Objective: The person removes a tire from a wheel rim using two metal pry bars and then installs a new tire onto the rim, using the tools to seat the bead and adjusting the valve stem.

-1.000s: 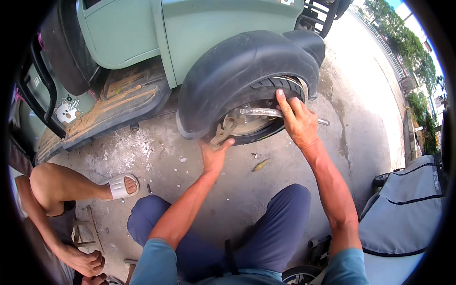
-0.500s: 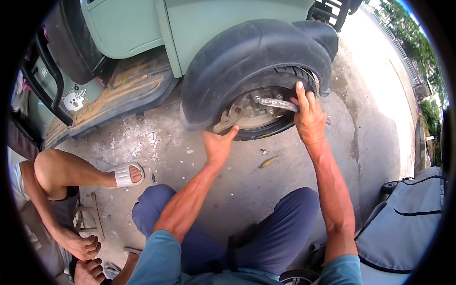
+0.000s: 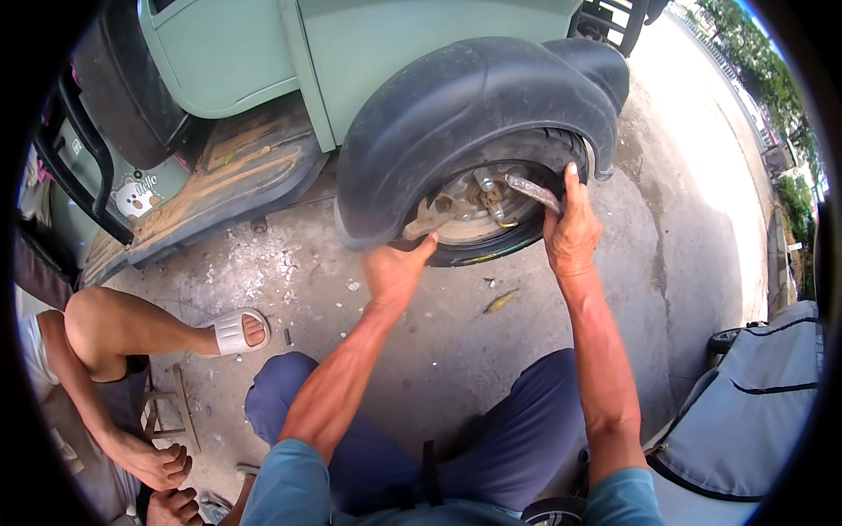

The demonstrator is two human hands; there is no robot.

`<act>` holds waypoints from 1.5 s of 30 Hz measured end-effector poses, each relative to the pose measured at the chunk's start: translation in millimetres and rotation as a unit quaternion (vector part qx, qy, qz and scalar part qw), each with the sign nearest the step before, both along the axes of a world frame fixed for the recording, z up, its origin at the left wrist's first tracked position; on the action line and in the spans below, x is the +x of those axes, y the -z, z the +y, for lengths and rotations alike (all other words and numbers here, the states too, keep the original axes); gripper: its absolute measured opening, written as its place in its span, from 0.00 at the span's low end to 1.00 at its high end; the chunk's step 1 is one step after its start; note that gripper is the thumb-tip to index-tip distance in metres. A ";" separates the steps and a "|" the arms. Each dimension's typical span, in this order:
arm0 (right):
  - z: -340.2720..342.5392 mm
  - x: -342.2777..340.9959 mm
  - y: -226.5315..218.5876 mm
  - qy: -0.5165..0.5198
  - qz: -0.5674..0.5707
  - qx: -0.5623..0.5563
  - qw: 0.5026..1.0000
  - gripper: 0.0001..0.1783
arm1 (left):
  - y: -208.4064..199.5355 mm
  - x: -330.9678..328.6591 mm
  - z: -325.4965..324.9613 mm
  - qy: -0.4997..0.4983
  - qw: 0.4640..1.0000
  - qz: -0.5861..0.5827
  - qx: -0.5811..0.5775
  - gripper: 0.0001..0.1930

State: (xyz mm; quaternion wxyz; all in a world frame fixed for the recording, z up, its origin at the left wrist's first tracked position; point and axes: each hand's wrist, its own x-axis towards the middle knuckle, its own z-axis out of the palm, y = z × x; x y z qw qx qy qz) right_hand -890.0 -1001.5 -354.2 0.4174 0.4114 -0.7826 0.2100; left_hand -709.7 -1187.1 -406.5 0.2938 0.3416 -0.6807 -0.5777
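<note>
A black tyre (image 3: 563, 145) on a wheel sits under the black mudguard (image 3: 456, 96) of a pale green vehicle. At the wheel's lower left, my left hand (image 3: 392, 273) is closed on the tyre's edge, thumb on the near side, other fingers mostly hidden. My right hand (image 3: 572, 230) grips a flat, worn metal tyre lever (image 3: 531, 190) at the wheel's right side. The lever's free end points left over the wheel's opening, apart from the hub (image 3: 488, 200) with its nuts. One finger of that hand points up along the tyre.
A seated person (image 3: 132, 329) in white sandals is at the left, beside a wooden stool (image 3: 175, 408). The vehicle's step (image 3: 254, 162) juts out at upper left. A grey-covered scooter (image 3: 745, 412) stands at lower right. A yellowish leaf (image 3: 501, 302) lies on the concrete.
The tyre lever's free end has moved off the hub area to the right and tilted, and my right hand has turned with it. My left hand stays at the tyre's lower left.
</note>
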 end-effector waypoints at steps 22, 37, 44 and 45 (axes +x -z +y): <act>-78.3 57.1 -32.1 0.138 -0.264 0.118 0.947 0.38 | 64.6 -9.7 42.3 -0.017 0.997 0.025 0.066 0.53; -82.0 53.8 -12.7 0.145 -0.304 0.004 0.941 0.34 | 31.1 -10.5 24.9 -0.042 0.994 0.081 0.063 0.52; -79.0 48.7 -14.3 0.146 -0.333 -0.016 0.932 0.31 | -8.5 -0.1 5.5 0.031 0.997 0.007 0.075 0.41; -76.0 48.7 -16.0 0.145 -0.340 -0.011 0.929 0.31 | -14.2 1.1 3.5 0.058 0.994 -0.003 0.091 0.40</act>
